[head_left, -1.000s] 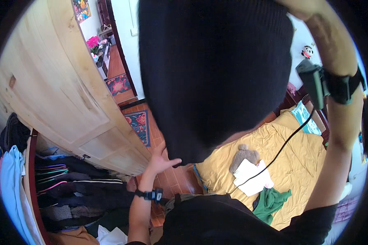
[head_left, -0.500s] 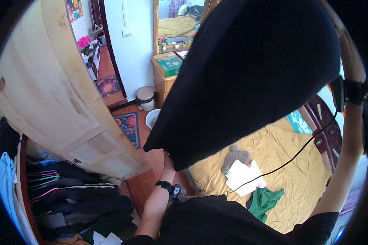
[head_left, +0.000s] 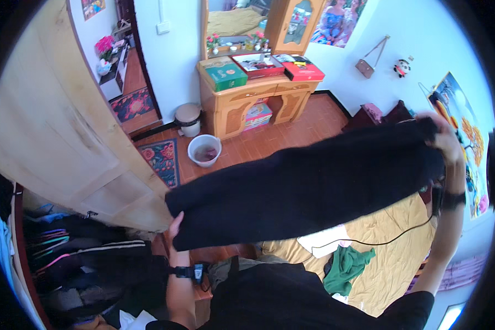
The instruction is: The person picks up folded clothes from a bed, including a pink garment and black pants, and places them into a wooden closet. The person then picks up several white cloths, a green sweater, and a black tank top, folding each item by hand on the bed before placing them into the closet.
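A long black garment [head_left: 308, 190], shaped like folded trousers, stretches across the view between my two hands. Its kind is not certain. My left hand [head_left: 176, 232] grips its lower left end, with the fingers partly behind the cloth. At the upper right, my right hand [head_left: 446, 141] is closed on the other end and looks slightly blurred. The cloth hangs in the air above the floor and the bed's near side, higher on the right than on the left. Both wrists carry dark bands.
An open wardrobe with dark hanging clothes [head_left: 104, 253] stands at the left beside its wooden door [head_left: 77, 121]. On the bed [head_left: 390, 264] lie a green garment [head_left: 347, 269] and white papers [head_left: 319, 245]. Beyond are a bucket [head_left: 204, 150], a lidded bin [head_left: 188, 118] and a dressing table [head_left: 236, 104].
The black garment has come down from high in front of me and now lies stretched nearly level. My right hand has lowered; my left hand has shifted left. The dressing table shows more fully.
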`<move>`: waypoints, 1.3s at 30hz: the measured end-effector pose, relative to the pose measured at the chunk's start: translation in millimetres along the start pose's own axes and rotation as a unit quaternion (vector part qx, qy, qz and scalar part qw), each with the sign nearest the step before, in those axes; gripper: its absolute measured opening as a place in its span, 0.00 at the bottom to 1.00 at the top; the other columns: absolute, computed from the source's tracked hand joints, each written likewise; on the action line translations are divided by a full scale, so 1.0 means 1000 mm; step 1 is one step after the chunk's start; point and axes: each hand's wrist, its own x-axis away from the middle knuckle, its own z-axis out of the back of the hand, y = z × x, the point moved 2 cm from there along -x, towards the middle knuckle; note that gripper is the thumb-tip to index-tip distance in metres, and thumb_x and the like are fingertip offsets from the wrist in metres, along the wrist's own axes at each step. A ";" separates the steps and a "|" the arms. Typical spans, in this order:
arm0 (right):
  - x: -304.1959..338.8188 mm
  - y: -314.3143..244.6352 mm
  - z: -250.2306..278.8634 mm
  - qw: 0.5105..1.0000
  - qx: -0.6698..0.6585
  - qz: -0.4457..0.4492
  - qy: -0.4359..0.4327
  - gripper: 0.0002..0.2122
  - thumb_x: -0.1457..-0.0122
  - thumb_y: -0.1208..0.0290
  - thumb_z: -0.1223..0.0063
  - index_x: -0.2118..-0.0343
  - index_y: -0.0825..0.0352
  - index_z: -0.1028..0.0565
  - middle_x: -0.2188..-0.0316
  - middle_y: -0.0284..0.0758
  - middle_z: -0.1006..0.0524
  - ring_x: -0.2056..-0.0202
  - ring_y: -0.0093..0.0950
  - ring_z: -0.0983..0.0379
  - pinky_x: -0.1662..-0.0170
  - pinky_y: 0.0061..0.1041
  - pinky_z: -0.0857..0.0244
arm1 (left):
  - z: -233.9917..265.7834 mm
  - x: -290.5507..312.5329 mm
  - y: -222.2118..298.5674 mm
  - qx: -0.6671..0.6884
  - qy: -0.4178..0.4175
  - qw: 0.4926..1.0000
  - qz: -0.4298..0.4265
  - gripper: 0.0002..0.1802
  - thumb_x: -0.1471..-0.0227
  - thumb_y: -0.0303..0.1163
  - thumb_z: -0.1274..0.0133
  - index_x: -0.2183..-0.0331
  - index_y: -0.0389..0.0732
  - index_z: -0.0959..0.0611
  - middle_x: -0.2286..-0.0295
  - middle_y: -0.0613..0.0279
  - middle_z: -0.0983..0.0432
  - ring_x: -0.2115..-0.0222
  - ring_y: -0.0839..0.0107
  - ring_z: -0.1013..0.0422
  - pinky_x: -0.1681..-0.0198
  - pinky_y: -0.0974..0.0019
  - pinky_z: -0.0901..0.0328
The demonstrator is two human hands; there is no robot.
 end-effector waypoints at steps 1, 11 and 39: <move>0.010 0.038 0.025 0.990 0.072 0.125 0.003 0.24 0.52 0.64 0.40 0.51 0.68 0.26 0.54 0.35 0.26 0.51 0.30 0.30 0.43 0.30 0.39 | 0.093 -0.007 0.019 -0.233 0.043 0.969 -0.076 0.13 0.41 0.32 0.50 0.55 0.42 0.19 0.61 0.50 0.21 0.56 0.57 0.25 0.55 0.60 0.28; 0.043 0.229 -0.088 0.928 -0.328 0.156 -0.085 0.17 0.39 0.62 0.46 0.83 0.60 0.33 0.59 0.59 0.26 0.62 0.43 0.24 0.58 0.37 0.26 | 0.027 0.082 0.132 -0.072 -0.296 0.952 -0.022 0.07 0.45 0.28 0.54 0.73 0.41 0.23 0.62 0.38 0.24 0.61 0.51 0.25 0.60 0.59 0.28; 0.237 0.258 -0.419 0.783 -0.436 -0.381 -0.228 0.40 0.51 0.63 0.31 0.39 0.68 0.43 0.46 0.35 0.32 0.46 0.24 0.35 0.42 0.25 0.42 | 0.049 0.195 0.117 -0.324 0.141 0.933 0.069 0.44 0.72 0.17 0.48 0.45 0.39 0.28 0.51 0.58 0.29 0.48 0.62 0.33 0.40 0.67 0.42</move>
